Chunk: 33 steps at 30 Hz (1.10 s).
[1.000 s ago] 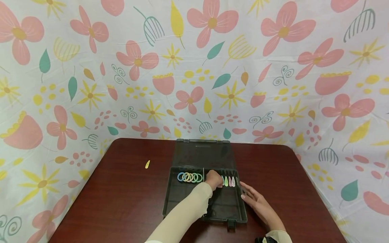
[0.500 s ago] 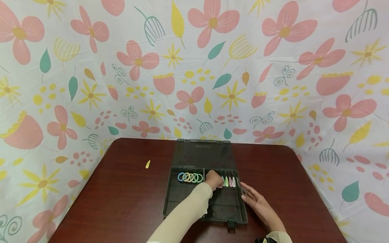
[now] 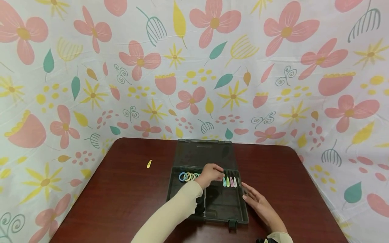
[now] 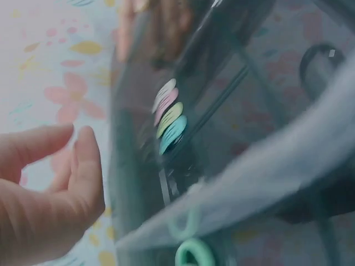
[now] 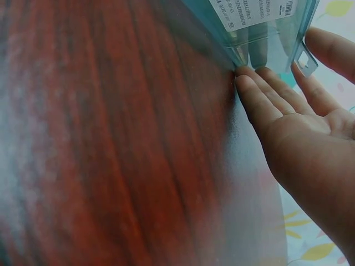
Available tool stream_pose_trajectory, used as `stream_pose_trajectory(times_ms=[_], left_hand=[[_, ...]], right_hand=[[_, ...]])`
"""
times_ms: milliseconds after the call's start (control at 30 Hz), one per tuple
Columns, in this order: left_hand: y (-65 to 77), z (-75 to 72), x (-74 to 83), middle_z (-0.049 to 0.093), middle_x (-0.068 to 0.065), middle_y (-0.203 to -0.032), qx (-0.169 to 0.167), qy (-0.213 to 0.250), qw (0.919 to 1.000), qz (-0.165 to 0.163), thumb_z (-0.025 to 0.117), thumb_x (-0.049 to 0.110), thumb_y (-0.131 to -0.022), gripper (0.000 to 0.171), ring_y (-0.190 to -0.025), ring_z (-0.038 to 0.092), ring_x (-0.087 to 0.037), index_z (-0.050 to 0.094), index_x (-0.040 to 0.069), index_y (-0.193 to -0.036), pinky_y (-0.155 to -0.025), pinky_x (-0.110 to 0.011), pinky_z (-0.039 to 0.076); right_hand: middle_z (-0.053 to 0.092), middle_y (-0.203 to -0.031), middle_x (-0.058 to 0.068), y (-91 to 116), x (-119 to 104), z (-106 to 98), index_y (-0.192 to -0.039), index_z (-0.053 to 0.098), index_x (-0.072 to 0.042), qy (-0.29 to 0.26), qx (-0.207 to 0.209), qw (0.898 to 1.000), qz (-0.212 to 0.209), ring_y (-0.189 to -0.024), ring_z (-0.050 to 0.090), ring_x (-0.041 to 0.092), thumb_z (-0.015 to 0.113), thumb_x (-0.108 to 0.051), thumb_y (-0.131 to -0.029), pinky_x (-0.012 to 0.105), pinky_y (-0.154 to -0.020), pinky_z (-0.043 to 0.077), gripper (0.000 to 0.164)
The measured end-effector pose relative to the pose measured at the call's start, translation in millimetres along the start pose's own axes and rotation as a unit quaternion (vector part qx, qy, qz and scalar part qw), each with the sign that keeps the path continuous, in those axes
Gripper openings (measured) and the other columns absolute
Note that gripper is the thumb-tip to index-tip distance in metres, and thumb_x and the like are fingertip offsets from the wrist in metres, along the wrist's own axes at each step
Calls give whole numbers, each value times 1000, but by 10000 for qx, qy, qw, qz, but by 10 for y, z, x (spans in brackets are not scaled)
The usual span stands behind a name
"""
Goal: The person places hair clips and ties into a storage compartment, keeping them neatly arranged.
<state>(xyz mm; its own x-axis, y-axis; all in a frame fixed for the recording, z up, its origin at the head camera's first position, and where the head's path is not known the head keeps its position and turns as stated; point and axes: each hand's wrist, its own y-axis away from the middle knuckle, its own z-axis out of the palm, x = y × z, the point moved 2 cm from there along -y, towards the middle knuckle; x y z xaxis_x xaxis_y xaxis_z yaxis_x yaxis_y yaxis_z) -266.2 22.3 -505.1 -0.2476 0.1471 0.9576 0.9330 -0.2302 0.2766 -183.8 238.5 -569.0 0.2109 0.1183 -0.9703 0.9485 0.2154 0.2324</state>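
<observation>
My left hand [image 3: 209, 174] is raised over the middle divider of a dark see-through case [image 3: 226, 206], its fingers bent loosely with nothing between them. In the left wrist view, a gap shows between that hand's thumb and fingertip. Just right of it, several snap hair clips [image 3: 229, 182] in blue, yellow-green, pink and white lie in a row in the right compartment. Hair ties [image 3: 188, 177] overlap in a row in the left compartment, partly hidden by my left hand. My right hand [image 3: 262, 206] rests its extended fingers against the case's right wall.
One yellow snap clip [image 3: 149, 164] lies on the dark red table [image 3: 127, 199], left of the case. The lid [image 3: 205, 153] is folded back towards the flowered cloth [image 3: 194, 67]. A latch [image 3: 232, 225] sticks out at the case's front edge.
My left hand has lifted off the row of clips and shifted left and up, uncovering the blue clip and covering some hair ties. The right hand stays at the case wall.
</observation>
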Motion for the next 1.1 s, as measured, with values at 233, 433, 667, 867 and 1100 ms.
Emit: stream_pose_trajectory(times_ms=[233,433,667,867,1100], left_hand=[[78,-543,159,66,-14,-94,29,98,9981,603,66,-1,-88,28,-97,65,-37,63,-6,-116,-85,-42,56],[46,-1214,119,66,-17,-96,934,29,9904,1018,64,-2,-89,25,-96,65,-38,64,-6,-114,-81,-38,58],[96,-2093,-255,64,-20,-100,2010,9,9736,1079,63,1,-92,28,-100,62,-42,62,-7,-118,-92,-51,51],[174,-2557,-554,59,-24,-110,2603,-94,9628,715,60,3,-94,33,-109,56,-44,57,-7,-125,-94,-49,50],[156,-2802,-856,62,-21,-105,3336,-746,9395,219,64,6,-92,31,-99,59,-35,62,-6,-120,-74,-33,53]], right_hand=[[16,-158,16,9,24,-8,-153,26,-15,-9,-154,9999,28,-144,8,38,54,-22,-99,57,-112,27,61],[14,-158,17,13,9,-24,-153,26,-14,-50,-129,9999,14,-144,6,40,54,-23,-99,60,-112,25,61],[15,-158,15,1,41,-34,-153,26,-15,-11,-137,9999,61,-145,8,37,54,-22,-99,58,-112,25,61],[13,-159,14,0,39,-53,-153,26,-15,-11,-118,9999,55,-145,7,38,54,-23,-99,59,-112,24,61],[14,-159,13,-12,64,-40,-152,27,-18,-23,-97,9999,120,-145,6,38,55,-24,-99,60,-112,23,61]])
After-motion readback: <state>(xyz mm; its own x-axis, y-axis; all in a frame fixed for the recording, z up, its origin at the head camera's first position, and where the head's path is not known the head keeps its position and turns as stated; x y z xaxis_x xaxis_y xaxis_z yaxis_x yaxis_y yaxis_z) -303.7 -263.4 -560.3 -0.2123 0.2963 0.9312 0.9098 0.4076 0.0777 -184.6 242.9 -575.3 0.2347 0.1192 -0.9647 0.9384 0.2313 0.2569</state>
